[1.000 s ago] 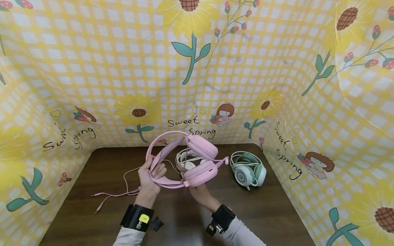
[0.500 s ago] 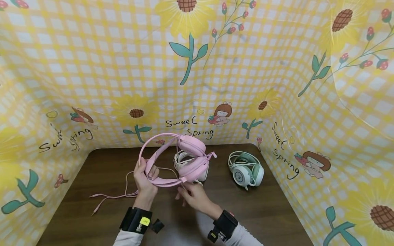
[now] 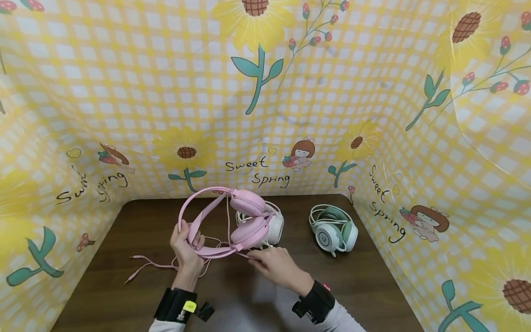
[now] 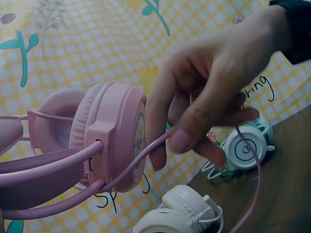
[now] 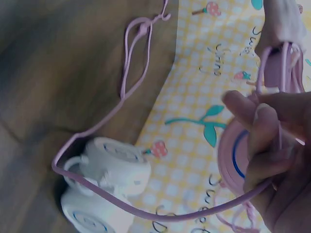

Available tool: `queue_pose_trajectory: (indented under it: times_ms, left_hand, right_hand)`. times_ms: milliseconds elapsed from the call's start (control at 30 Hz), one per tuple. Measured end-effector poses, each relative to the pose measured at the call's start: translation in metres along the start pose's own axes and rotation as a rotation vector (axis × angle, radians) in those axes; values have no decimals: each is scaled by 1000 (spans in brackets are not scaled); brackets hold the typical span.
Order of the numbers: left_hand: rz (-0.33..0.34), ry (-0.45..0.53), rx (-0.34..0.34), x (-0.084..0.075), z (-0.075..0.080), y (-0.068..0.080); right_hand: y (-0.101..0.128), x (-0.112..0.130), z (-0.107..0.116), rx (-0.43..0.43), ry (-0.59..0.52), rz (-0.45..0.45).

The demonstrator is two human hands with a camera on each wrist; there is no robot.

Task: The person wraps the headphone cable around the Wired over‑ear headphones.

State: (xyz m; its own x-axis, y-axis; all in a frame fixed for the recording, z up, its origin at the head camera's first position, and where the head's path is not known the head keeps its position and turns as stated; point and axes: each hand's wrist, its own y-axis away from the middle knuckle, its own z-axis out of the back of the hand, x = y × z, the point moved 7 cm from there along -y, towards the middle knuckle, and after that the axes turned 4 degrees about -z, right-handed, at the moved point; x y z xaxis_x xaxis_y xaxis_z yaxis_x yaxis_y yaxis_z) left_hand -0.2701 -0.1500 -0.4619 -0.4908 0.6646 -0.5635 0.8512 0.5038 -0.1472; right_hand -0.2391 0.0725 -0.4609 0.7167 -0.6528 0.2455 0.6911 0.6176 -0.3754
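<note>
Left hand (image 3: 187,244) clamped on pink headset (image 3: 232,221) band, right hand (image 3: 277,263) pinching its cable (image 3: 166,263), bare table (image 3: 365,286) rightward.

The dark brown wooden surface (image 3: 365,286) lies bare along its near right part, giving room to pass. The white headphones (image 3: 271,226) and the mint-green headphones (image 3: 333,230) block the back, a gap between them. A loose thin pink cable (image 3: 153,265) crosses the left side. Yellow checked cloth walls (image 3: 415,184) close three sides.

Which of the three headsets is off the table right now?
The pink headset: the left hand grips its headband, while the white and green ones lie on the table.
</note>
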Motion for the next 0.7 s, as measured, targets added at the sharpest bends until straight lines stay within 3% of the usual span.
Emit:
queue_pose_trajectory:
  times_ms: [333,600,700]
  left_hand:
    - [-54,-122,-36,-7,19,-1]
    - [84,-49,-81,-2,33,0]
    - [108,-64,-81,-3,38,1]
  right_hand:
    - [15,-19,14,11,5,11]
    - [21,-36,23,33,36,3]
    - [24,-43,28,47,44,-6]
